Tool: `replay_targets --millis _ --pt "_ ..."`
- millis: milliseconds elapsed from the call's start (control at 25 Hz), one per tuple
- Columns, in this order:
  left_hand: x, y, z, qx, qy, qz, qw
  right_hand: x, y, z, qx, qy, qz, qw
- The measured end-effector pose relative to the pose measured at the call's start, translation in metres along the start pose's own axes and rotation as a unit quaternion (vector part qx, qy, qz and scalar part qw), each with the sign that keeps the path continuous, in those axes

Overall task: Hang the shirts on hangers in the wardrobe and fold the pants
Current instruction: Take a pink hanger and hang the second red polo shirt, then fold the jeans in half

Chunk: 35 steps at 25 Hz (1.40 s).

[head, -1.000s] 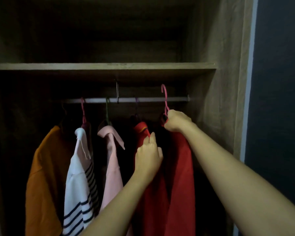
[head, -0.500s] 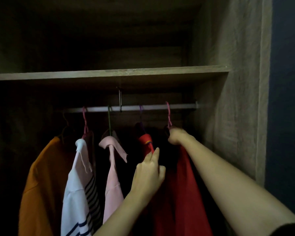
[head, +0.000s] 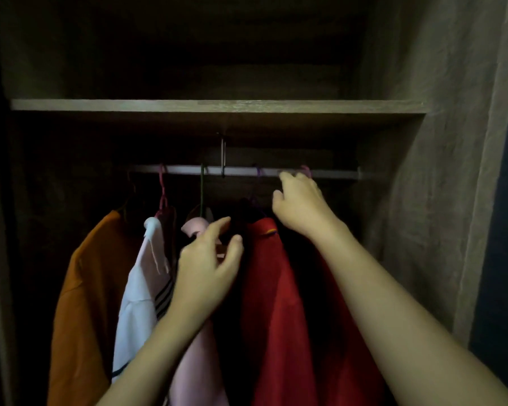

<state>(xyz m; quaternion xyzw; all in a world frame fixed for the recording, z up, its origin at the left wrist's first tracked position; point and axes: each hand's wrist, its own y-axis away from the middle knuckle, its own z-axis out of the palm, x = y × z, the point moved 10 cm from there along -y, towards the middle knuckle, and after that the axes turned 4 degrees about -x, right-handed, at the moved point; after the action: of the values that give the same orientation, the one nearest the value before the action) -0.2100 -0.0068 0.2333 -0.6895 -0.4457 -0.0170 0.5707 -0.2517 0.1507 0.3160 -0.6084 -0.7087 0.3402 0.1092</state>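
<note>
Shirts (head: 276, 288) — in the wardrobe (head: 440, 171), on hangers (head: 162, 189)

**HEAD CAM: ONE VIEW, CLOSE ON WARDROBE**

Single wide-angle cam, head-worn. Faces fwd, straight into open wardrobe (head: 440, 200). Lens sits below shelf (head: 217, 106), since its underside shows. Rail (head: 241, 171) approx mid-frame. V. near: arms enter from bottom edge, and left hand (head: 208, 268) and right hand (head: 301, 205) sit centre frame. Hung shirts (head: 276, 288) cropped at bottom. R side wall fills right third; L side mostly dark.

Dim, deep shadow inside, soft blur, edges warped.
</note>
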Motion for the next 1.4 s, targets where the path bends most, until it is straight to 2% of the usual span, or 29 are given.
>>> replay_targets --millis 120,240,360,480,640,760,880,1080,1240,1400 --pt "-0.019 0.026 -0.054 0.051 -0.017 -0.019 0.998 -0.060 0.034 0.029 0.029 -0.098 -0.127 0.987" --pt "-0.049 0.069 -0.113 0.100 -0.046 -0.046 0.993 -0.131 0.075 0.059 0.047 -0.186 -0.231 0.954" --pt "-0.096 0.127 -0.172 0.117 -0.134 -0.112 0.978 -0.207 0.128 0.114 -0.021 -0.236 -0.319 0.918" --pt "-0.159 0.203 -0.226 0.094 -0.193 -0.212 0.953 -0.276 0.189 0.175 -0.091 -0.267 -0.391 0.876" --pt "-0.231 0.352 -0.296 0.023 -0.308 -0.368 0.877 -0.355 0.309 0.292 -0.288 -0.258 -0.442 0.810" --pt "-0.268 0.478 -0.322 -0.034 -0.310 -0.489 0.815 -0.388 0.410 0.369 -0.412 -0.221 -0.458 0.756" --pt "-0.290 0.584 -0.346 -0.053 -0.294 -0.569 0.766 -0.411 0.491 0.421 -0.483 -0.179 -0.469 0.717" --pt "-0.320 0.750 -0.350 -0.089 -0.276 -0.665 0.688 -0.416 0.620 0.518 -0.562 -0.098 -0.473 0.671" --pt "-0.333 0.864 -0.324 -0.098 -0.239 -0.742 0.618 -0.417 0.706 0.588 -0.588 -0.066 -0.508 0.626" --pt "-0.340 0.949 -0.301 -0.078 -0.223 -0.782 0.576 -0.443 0.773 0.638 -0.565 -0.088 -0.525 0.630"
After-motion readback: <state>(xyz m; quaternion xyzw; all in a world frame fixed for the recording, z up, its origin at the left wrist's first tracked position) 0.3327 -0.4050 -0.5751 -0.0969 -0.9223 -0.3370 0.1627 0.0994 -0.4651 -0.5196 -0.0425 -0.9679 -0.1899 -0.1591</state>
